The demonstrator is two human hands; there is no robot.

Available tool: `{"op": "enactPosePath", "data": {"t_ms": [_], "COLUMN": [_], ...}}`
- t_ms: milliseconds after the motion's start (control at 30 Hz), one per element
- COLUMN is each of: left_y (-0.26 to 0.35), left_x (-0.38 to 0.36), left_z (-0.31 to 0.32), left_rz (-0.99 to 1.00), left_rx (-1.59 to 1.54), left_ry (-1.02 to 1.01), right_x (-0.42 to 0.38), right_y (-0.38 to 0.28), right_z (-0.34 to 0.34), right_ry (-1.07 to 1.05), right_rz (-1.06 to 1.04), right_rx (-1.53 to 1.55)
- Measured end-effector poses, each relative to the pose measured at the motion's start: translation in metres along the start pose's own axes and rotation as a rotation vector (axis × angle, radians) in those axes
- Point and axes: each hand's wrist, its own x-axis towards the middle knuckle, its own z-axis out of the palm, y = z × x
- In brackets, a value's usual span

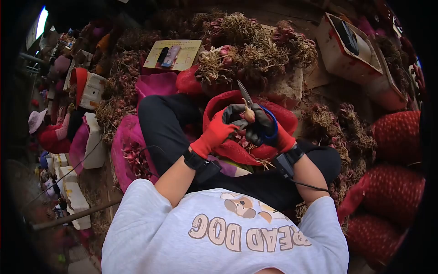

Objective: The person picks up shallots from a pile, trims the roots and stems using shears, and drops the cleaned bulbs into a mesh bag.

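Left hand (pixel 222 126) on bulb (pixel 249 115) — right hand (pixel 263 120) on scissors (pixel 245 93)

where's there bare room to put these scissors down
A brown patch looks bare between the dried bulb bundles and the red-stained white box; so does the yellow board, right of the pale purple item. Crowded: the red mesh bag.

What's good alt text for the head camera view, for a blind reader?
A gloved left hand holds a small bulb while the gloved right hand holds blue-handled scissors, above an open red mesh bag. Bundles of bulbs with dried stalks lie beyond.
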Motion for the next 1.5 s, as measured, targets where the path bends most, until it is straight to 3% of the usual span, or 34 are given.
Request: {"op": "enactPosePath", "data": {"t_ms": [100, 200, 400, 500, 533, 733, 833, 1033, 1133, 1233, 1300, 1400, 1500], "left_y": [0.008, -0.002, -0.006, -0.008, -0.006, -0.014, -0.017, -0.052, -0.044, -0.009, -0.017, -0.018, -0.016], "left_x": [-0.005, -0.006, 0.001, 0.003, 0.004, 0.012, 0.013, 0.015, 0.013, 0.016, 0.023, 0.027, 0.035], "left_z": [0.000, -0.014, 0.000, 0.013, 0.014, 0.022, 0.030, 0.032, 0.035, 0.035, 0.026, 0.024, 0.023], "left_rz": [-0.149, -0.274, -0.061, 0.089, 0.018, 0.042, 0.000, 0.265, 0.136, 0.131, 0.180, 0.245, 0.330], "left_rx": [-0.188, -0.181, 0.375, 0.673, 0.678, 0.645, 0.464, 0.633, 0.580, 0.832, 0.913, 1.034, 1.032], "left_ry": [0.043, 0.070, 0.012, 0.103, 0.114, 0.115, 0.176, 0.316, 0.283, 0.202, 0.162, 0.108, 0.038], "right_x": [0.002, 0.007, 0.008, 0.016, 0.016, 0.011, 0.014, 0.016, 0.015, 0.018, 0.017, 0.025, 0.020], "right_y": [0.000, 0.000, -0.001, 0.013, 0.014, 0.004, 0.010, 0.019, 0.018, 0.025, 0.021, 0.028, 0.024], "right_z": [0.003, 0.006, 0.006, -0.008, -0.011, -0.007, -0.008, -0.014, -0.015, -0.019, -0.008, -0.019, -0.017], "right_ry": [0.044, 0.293, 0.268, 0.332, 0.335, 0.311, 0.352, 0.419, 0.459, 0.542, 0.571, 0.623, 0.585], "right_rz": [0.027, 0.022, -0.190, -0.266, -0.242, -0.233, -0.262, -0.285, -0.296, -0.300, -0.270, -0.281, -0.257], "right_rx": [-0.060, -0.127, -0.165, -0.157, -0.123, 0.063, 0.149, 0.194, 0.135, 0.032, 0.066, -0.136, -0.038]}}
